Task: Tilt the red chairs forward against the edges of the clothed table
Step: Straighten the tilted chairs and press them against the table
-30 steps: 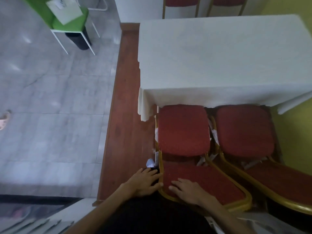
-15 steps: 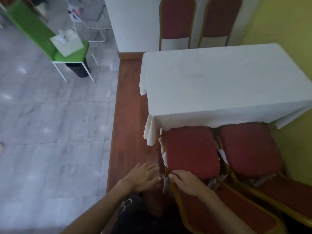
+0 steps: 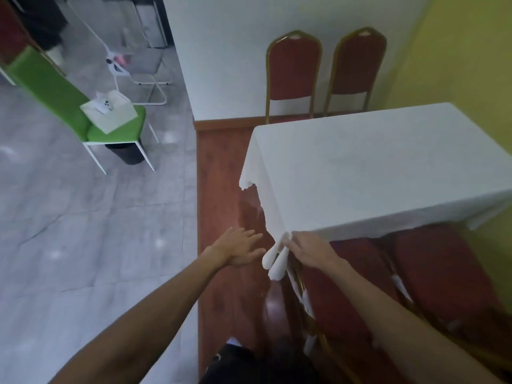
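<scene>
Here, left hand [image 3: 238, 248] spread flat, empty, right hand [image 3: 307, 249] pinching tablecloth corner [image 3: 275, 259].

No text, label, brand, number or sign can be read anywhere in view.

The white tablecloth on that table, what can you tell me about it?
The white tablecloth looks like plain thin fabric, covering the whole rectangular tabletop and hanging over its edges. Its top lies mostly smooth. The near left corner droops in folded points, where the person's right hand touches it. Two red padded chairs are tucked under the near edge.
</scene>
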Demonstrator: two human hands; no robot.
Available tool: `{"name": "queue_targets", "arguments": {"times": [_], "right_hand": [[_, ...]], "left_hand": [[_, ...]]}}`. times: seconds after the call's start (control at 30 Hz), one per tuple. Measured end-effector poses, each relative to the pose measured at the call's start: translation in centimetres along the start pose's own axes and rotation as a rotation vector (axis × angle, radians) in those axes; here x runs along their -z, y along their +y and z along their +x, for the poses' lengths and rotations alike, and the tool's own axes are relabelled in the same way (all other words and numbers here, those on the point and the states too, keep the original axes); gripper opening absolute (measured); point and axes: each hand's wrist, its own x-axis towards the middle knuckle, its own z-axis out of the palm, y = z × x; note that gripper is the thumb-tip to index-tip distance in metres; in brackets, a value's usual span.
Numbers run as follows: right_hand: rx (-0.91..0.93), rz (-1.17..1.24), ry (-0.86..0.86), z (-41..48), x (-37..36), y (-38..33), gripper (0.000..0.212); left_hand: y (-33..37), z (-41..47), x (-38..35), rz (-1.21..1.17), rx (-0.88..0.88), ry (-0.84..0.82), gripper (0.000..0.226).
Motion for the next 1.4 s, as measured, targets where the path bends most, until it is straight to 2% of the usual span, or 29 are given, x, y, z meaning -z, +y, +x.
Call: {"name": "queue_targets", "arguments": {"times": [0.13, 0.4, 0.8, 1.0, 1.4], "right_hand": [[-0.084, -0.065, 0.021, 5.9, 2.5, -2.5, 0.073], [-0.169, -0.105, 0.026, 19.0, 6.7, -6.0, 0.077], [-0.192, -0.132, 0.033, 42.3, 21.0, -9.3, 0.074], [-0.196, -0.091, 0.06, 53.2, 26.1, -10.6, 0.072], [-0.418, 0.095, 0.171, 73.9, 36.0, -15.0, 0.07]], "left_hand": [[-4.1, 3.5, 3.2, 0.082, -0.016, 0.0, 0.068], [-13.1, 14.2, 10.3, 0.098, -0.036, 0.088, 0.072], [-28.1, 32.1, 25.6, 0.119, -0.007, 0.056, 0.071], [-34.3, 40.8, 32.8, 0.146, -0.06, 0.057, 0.07], [-50.4, 60.3, 48.6, 0.32, -0.273, 0.043, 0.077]]}}
